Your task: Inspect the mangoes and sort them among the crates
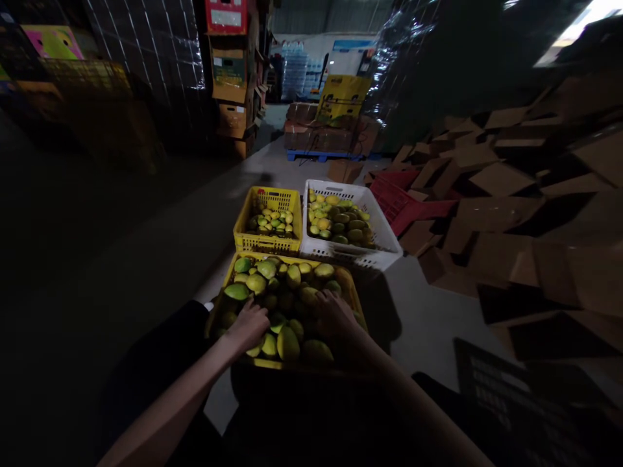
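On the concrete floor (428,324), at its left, dim side, stood stacked wrapped pallets (146,58) and cardboard boxes (231,84), well apart from the work. Nearer the middle, the near yellow crate (350,285) lay heaped with green-yellow mangoes (287,285), and both hands were down in the pile. The left hand (249,326) rested on the fruit at the crate's left side, its fingers (260,318) curled loosely over a mango; whether they truly gripped it could not be told in the poor light. The right hand (333,314) lay just right of centre, palm down on the fruit, fingers slightly spread and pressing into the heap rather than pinching anything.

Beyond the near crate, touching or just beside it, sat a smaller yellow crate (267,241) with a thin layer of fruit, and to its right a white crate (384,243) about half full. Further right lay a red crate (399,204) on its side and a sprawl of flattened cardboard (511,194).

The heap rose above the near crate's rim, so digging could probably roll a mango over the edge onto the floor and bruise it. In such dimness, a soft or spoiled fruit might also be misjudged.
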The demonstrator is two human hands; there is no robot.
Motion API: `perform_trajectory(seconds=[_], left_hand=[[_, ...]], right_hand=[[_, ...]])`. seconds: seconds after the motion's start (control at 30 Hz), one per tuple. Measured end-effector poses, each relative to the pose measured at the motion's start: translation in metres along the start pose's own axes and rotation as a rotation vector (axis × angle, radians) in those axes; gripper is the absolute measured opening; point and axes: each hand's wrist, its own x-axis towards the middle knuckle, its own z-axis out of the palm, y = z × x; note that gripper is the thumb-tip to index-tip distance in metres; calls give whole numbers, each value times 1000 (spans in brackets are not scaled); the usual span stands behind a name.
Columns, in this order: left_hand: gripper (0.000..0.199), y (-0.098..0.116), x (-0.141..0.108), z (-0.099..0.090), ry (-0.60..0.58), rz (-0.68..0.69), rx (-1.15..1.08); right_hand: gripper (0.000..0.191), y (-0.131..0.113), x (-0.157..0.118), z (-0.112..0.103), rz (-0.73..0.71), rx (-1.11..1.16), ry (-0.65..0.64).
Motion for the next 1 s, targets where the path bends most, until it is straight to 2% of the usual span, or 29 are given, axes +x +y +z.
perform_trajectory(seconds=[0.1, 0.2, 0.33, 0.5, 0.6, 0.7, 0.8, 0.9, 0.93, 1.0], left_hand=[[31, -7, -3, 7, 35, -24, 17], [33, -14, -8, 8, 26, -69, 58], [33, -21, -15, 6, 23, -73, 82], [28, -29, -22, 3, 25, -25, 98], [25, -33, -23, 2, 24, -11, 101], [24, -35, -22, 1, 27, -10, 88], [22, -36, -15, 5, 21, 7, 88], [16, -35, -5, 14, 14, 36, 82], [15, -35, -1, 18, 19, 47, 69], [14, -32, 6, 28, 31, 52, 39]], right_hand=[[41, -2, 8, 11, 22, -537, -207], [50, 0, 19, 23, 46, -858, -313], [46, 7, 30, 35, 70, -1040, -334], [33, -1, 38, 43, 65, -1065, -297], [31, -26, 40, 43, 1, -971, -255], [55, -64, 35, 35, -135, -794, -169], [59, -101, 20, 14, -276, -457, -18], [60, -118, 3, -13, -215, 160, 184], [60, -119, 0, -21, -159, 296, 246], [54, -114, -5, -36, -52, 410, 331]])
